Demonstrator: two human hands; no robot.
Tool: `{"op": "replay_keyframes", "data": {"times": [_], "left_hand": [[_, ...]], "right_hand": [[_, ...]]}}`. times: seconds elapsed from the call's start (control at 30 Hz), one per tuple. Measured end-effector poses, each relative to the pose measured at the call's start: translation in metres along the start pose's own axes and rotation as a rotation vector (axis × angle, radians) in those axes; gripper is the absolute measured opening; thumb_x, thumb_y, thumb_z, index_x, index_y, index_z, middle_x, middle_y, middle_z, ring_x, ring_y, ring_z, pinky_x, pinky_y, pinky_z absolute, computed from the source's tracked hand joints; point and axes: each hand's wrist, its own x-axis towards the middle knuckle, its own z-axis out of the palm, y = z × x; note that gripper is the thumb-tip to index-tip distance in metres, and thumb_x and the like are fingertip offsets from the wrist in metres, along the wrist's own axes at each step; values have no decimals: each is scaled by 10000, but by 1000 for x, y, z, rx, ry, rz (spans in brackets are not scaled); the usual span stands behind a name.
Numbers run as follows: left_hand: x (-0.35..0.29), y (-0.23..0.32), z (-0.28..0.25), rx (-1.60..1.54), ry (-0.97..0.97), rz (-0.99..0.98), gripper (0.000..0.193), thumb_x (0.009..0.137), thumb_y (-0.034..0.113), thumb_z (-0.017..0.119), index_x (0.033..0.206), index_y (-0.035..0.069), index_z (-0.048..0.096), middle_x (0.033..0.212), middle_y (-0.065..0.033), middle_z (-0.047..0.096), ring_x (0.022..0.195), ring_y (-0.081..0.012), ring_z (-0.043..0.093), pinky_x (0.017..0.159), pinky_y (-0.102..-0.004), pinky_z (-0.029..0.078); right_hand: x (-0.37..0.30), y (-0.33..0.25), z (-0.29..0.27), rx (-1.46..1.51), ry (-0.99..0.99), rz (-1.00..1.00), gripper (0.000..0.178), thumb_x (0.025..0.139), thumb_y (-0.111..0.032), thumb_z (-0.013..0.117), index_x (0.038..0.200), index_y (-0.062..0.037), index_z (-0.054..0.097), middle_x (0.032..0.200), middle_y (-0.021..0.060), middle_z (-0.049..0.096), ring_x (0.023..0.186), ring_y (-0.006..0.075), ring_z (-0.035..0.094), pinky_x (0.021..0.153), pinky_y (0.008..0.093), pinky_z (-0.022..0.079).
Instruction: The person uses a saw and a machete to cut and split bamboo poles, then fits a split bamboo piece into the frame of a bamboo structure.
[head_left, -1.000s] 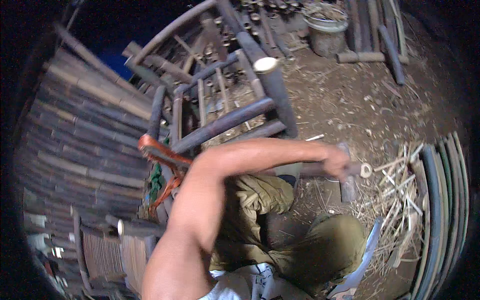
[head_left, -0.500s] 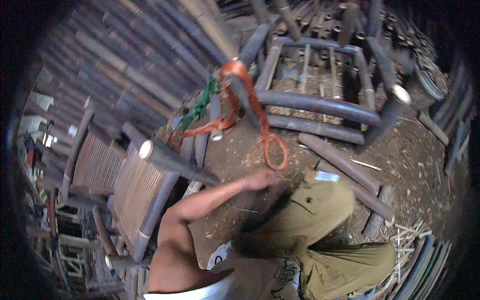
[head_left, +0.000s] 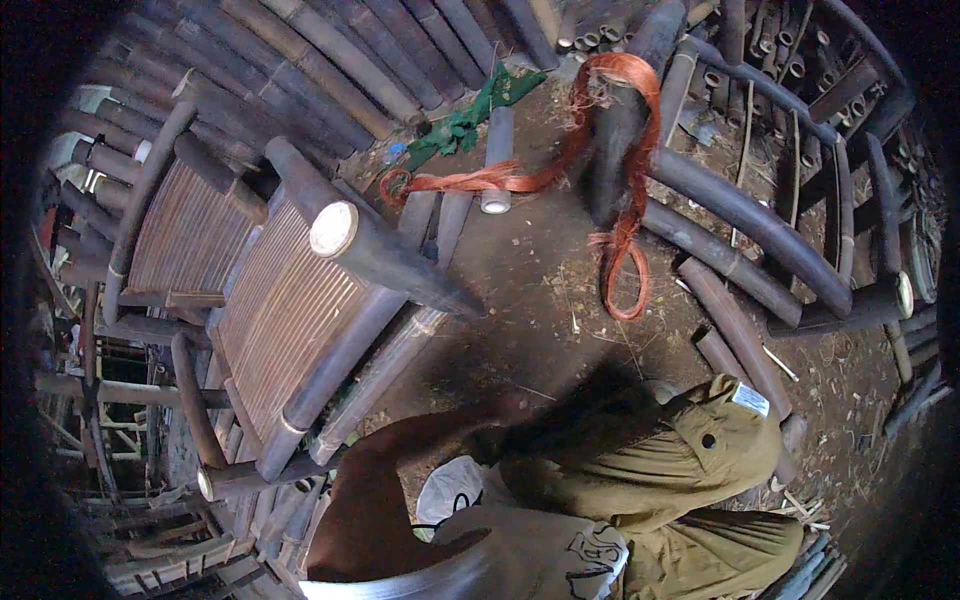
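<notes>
- "Orange cord (head_left: 648, 130) is draped over the bamboo frame (head_left: 750, 231) in the head view, with a loop (head_left: 626, 316) at its end. Risky?"
- "Could snag, I reckon, if the left hand (head_left: 513, 405) or a trouser leg (head_left: 680, 450) catches that loop."
- "What's in the grip?"
- "Can't tell, honestly. Hand's dark and blurry, so wide, narrow or holding something, no clue. Right hand doesn't show, and the corners go black."

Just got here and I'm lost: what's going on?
The person's left hand is near their bent legs, too dark and blurred to tell whether it holds anything; the right hand is out of view. A slatted bamboo chair is to the left, and orange cord drapes over a bamboo post beyond.
</notes>
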Motion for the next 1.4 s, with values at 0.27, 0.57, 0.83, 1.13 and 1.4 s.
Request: {"op": "replay_keyframes", "data": {"times": [0.27,0.57,0.83,1.13,1.4], "left_hand": [[47,187,-216,74,941,129,403,850,236,656,1151,-16,564,1195,-266,548,1116,-427,541,905,-503,464],[118,95,-374,-197,1400,-980,545,968,298,489,1396,-35,447,1367,-198,494,1248,-334,497,1012,-465,451],[112,100,-388,119,891,-692,441,957,318,558,1297,37,571,1337,-180,505,1205,-373,553,938,-476,532],[124,179,-428,-1220,609,117,210,920,334,542,870,144,617,711,-23,620,668,-200,615,609,-369,531],[-42,356,-222,-2007,243,512,211,959,312,582,986,103,591,888,-25,622,754,-147,586,689,-290,529]], "right_hand": [[17,-15,7,-64,-41,6,340,959,-115,541,1279,-2,543,1181,77,507,1044,189,456,904,334,338],[37,-7,9,-72,-96,70,365,970,-99,539,1324,-6,524,1279,88,494,1142,201,445,982,345,324],[31,6,-14,-112,-35,109,390,981,-84,538,1363,-10,507,1365,98,482,1229,212,435,1053,355,312],[29,1,-98,-112,153,-63,421,993,-68,537,1407,-14,488,1462,110,469,1327,223,424,1131,366,298],[75,-140,-149,70,358,-246,434,961,-43,580,1391,-24,526,1378,117,562,1246,208,538,1057,333,421]]}}
